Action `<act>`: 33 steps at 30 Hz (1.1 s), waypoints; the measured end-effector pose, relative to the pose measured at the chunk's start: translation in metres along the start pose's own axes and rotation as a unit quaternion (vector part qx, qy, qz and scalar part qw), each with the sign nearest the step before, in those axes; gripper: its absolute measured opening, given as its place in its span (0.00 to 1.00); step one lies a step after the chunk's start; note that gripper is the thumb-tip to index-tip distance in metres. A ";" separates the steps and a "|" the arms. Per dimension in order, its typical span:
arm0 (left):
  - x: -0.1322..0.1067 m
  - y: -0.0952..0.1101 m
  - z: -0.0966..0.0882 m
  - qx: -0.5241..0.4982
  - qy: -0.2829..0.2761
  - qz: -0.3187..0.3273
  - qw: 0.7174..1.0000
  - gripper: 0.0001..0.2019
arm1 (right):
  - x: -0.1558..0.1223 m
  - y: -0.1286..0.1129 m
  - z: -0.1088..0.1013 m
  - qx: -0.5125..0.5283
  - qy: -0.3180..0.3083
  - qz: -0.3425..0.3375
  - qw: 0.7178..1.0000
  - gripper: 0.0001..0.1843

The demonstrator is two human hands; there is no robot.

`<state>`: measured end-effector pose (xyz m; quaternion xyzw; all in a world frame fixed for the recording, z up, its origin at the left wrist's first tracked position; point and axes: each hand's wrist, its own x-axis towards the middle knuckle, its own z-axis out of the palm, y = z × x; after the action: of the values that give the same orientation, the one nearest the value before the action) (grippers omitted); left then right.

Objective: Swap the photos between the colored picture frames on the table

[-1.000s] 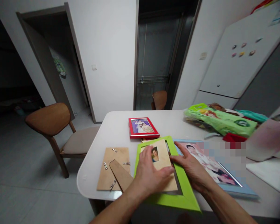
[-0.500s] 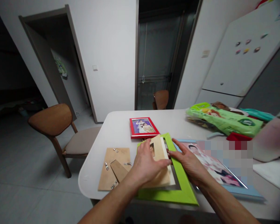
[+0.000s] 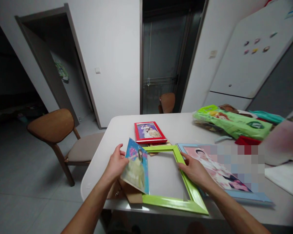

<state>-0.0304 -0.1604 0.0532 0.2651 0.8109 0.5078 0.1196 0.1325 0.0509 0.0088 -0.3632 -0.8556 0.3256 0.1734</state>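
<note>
My left hand (image 3: pixel 116 162) is closed on the left edge of a photo (image 3: pixel 136 170), pinched by the thumb. The photo shows a figure in a pale green dress against blue, and it is tilted over the left side of a lime green picture frame (image 3: pixel 171 202). That frame has bare table showing through its opening. My right hand (image 3: pixel 194 169) grips the frame's right side, thumb on top near the upper corner. Under the photo a brown backing board with its stand (image 3: pixel 133 196) shows only in part.
Behind the green frame lies a red picture frame (image 3: pixel 150 141) with a photo. To the right sits a light blue picture frame (image 3: pixel 252 197), partly blurred out. Farther back are a green plastic package (image 3: pixel 244 125) and a pinkish container (image 3: pixel 279 143). A wooden chair (image 3: pixel 52 125) stands at left.
My left hand has moved left, and the photo it holds now shows its picture side. The cream sheets over the frame's opening have gone from there. My right hand stays on the green frame.
</note>
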 end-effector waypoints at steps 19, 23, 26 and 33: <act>-0.026 -0.048 0.005 0.172 -0.020 0.070 0.982 0.23 | -0.010 -0.026 0.041 0.031 0.016 -0.104 0.994 0.24; -0.052 -0.041 0.022 0.192 -0.089 0.157 0.965 0.29 | -0.019 -0.049 0.063 0.297 -0.173 0.048 0.938 0.25; -0.064 -0.041 0.037 0.216 -0.132 0.217 0.943 0.34 | -0.024 -0.070 0.064 0.418 -0.221 0.062 0.879 0.18; -0.054 -0.024 0.042 0.010 0.054 0.277 0.959 0.21 | -0.038 -0.101 0.041 0.507 -0.127 0.022 0.852 0.25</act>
<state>0.0266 -0.1668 0.0091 0.4529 0.7160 0.5263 -0.0721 0.0850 -0.0471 0.0459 -0.1989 -0.5785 0.7610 0.2160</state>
